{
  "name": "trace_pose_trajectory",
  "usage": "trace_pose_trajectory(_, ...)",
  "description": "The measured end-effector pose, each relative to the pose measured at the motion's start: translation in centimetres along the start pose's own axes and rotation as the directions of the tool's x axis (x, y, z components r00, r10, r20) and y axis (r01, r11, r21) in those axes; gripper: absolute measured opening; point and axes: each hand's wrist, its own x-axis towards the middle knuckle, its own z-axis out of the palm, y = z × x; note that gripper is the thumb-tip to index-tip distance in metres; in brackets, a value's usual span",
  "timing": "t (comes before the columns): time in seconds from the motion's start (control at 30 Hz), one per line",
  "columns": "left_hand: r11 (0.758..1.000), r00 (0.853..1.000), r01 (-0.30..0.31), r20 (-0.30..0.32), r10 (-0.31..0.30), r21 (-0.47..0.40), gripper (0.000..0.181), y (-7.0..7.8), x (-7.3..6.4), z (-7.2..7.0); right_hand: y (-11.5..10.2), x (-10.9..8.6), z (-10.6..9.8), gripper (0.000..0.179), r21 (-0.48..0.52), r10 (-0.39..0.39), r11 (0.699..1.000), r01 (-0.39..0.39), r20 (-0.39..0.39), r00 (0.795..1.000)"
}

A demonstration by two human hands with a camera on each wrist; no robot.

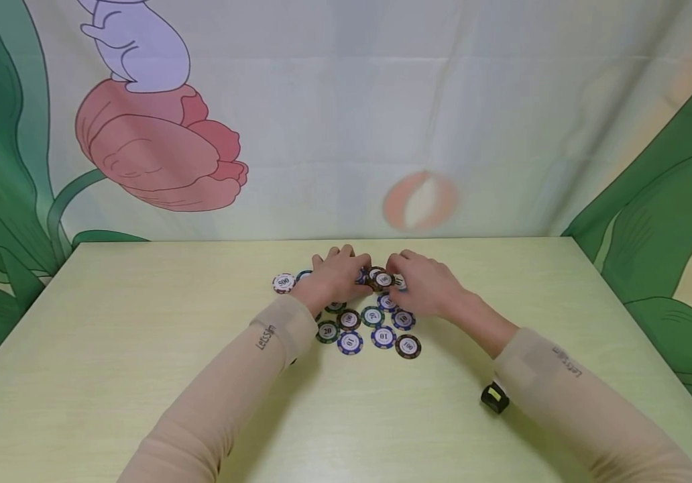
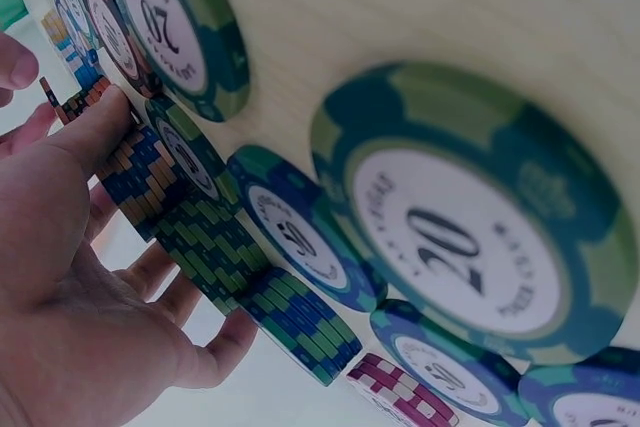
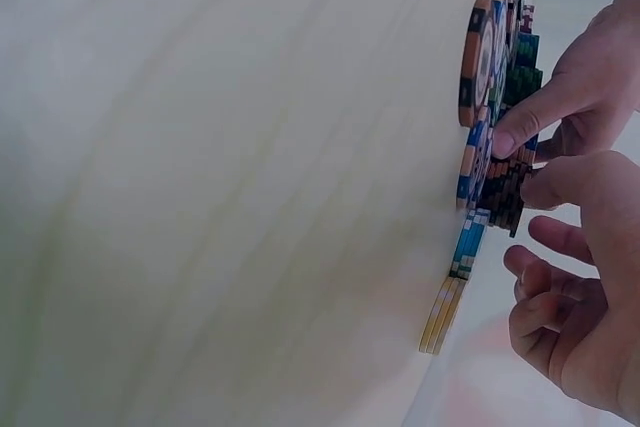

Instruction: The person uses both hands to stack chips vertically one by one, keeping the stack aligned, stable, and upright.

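My left hand [image 1: 336, 275] reaches over a row of stacked poker chips. In the left wrist view its thumb [image 2: 95, 132] lies on the near side and its fingers reach behind the blue-and-orange stack [image 2: 145, 182] and green stack [image 2: 210, 247]. My right hand [image 1: 421, 285] is just across, touching the dark stack marked 100 [image 1: 383, 279]. In the right wrist view the right hand's other fingers [image 3: 535, 277] are loosely bent, away from the stacks. The left thumb meets the same dark stack [image 3: 505, 187] there. Part of the row is hidden by the left hand.
Loose chips marked 10 [image 1: 383, 337], 20 [image 1: 328, 331] and 100 [image 1: 408, 346] lie flat on the near side. A 500 chip [image 1: 283, 282] ends the row at left. A small black object [image 1: 494, 397] shows at my right cuff. A printed curtain [image 1: 322, 134] hangs behind the pale table [image 1: 141, 362].
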Motion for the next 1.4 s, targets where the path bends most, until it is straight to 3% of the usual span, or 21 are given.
trace_pose_trajectory(0.43, 1.0, 1.0, -0.005, 0.0, 0.005, 0.0, 0.047, 0.0, -0.04, 0.08, -0.05, 0.1, 0.31, 0.02, -0.001, -0.055, 0.999, 0.055, -0.02, 0.998)
trace_pose_trajectory(1.4, 1.0, 1.0, -0.016, -0.001, 0.016, -0.002, 0.046, 0.23, 0.04, 0.0, -0.47, 0.86, 0.53, 0.014, -0.031, -0.037, 0.999, 0.035, -0.055, 0.998)
